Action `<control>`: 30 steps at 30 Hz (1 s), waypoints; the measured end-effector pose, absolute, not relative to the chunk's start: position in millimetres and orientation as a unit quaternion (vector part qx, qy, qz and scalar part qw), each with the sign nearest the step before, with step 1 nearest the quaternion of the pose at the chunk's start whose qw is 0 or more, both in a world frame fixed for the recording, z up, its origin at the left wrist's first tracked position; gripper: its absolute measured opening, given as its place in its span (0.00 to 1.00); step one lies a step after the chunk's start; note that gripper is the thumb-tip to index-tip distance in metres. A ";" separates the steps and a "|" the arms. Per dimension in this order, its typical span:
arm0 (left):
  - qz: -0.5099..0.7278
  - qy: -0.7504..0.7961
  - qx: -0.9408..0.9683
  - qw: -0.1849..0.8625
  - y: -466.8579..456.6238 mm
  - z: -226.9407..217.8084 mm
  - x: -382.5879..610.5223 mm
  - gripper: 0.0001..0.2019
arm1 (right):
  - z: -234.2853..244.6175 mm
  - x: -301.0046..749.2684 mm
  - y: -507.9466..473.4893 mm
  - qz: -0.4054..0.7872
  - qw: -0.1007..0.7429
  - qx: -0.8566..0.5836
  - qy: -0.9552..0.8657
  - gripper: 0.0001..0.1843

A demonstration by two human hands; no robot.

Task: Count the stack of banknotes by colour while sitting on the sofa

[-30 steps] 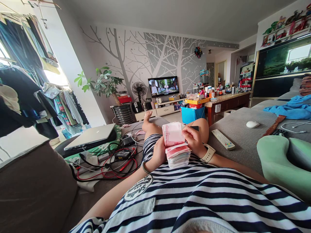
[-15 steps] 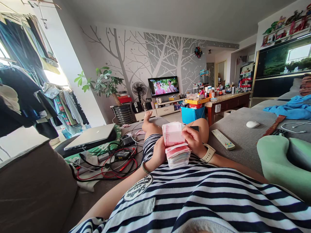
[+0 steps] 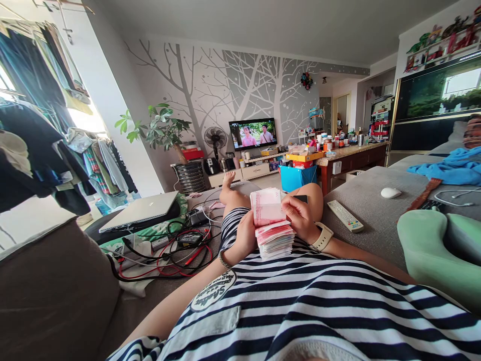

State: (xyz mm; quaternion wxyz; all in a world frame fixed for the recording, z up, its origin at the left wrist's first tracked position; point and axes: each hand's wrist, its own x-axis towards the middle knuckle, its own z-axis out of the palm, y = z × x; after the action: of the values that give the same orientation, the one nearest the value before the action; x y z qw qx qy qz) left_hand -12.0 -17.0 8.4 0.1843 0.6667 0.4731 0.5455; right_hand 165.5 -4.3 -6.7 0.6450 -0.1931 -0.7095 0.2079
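Scanning from the left, we find the hanging clothes (image 3: 37, 110), the closed laptop (image 3: 141, 211) and the tangled cables (image 3: 184, 250) lying just as they did a second ago. Our left hand (image 3: 246, 234) is closed around the left side of the thick stack of banknotes (image 3: 268, 210), its fingers mostly hidden behind the paper. On the television (image 3: 252, 134) we notice the clearest change: a second ago it showed a tree-lined path, and now two figures stand before greenery. The stack sits above our lap, between our two hands, bent so that the lower edges fan towards us; we make out hardly any shift in it. Our right hand (image 3: 301, 220) grips its right side, thumb and fingers pinched near the upper part, as before. Further right, the remote control (image 3: 345, 216), the white mouse (image 3: 391, 193) and the green cushion (image 3: 424, 245) have stayed put.
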 end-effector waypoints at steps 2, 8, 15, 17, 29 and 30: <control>0.550 0.479 0.655 0.197 -18.8 11.1 -10.5 0.06 | -7.6 165.5 -4.6 0.209 0.649 -0.188 -0.707 0.22; 0.582 0.497 0.594 0.248 -22.4 16.4 -3.3 0.11 | -10.6 164.0 -4.8 0.280 0.628 -0.154 -0.710 0.28; 0.584 0.495 0.585 0.267 -21.2 15.2 -0.3 0.13 | -8.8 163.6 5.4 0.220 0.659 -0.207 -0.689 0.24; 0.592 0.489 0.579 0.274 -23.8 17.6 1.5 0.12 | -10.0 163.0 11.0 0.201 0.673 -0.233 -0.673 0.23; 0.596 0.443 0.513 0.430 -28.3 17.6 9.0 0.07 | -13.9 162.0 21.7 0.184 0.653 -0.296 -0.672 0.23; 0.593 0.453 0.528 0.404 -29.3 18.2 7.8 0.08 | -14.0 162.1 21.7 0.186 0.652 -0.293 -0.674 0.23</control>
State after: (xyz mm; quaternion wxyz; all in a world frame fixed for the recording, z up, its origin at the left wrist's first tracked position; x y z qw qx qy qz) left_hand 7.8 -29.3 18.2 0.4045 0.5284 0.4530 0.5932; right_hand 162.1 21.7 -14.0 0.6521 -0.2931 -0.6741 0.1855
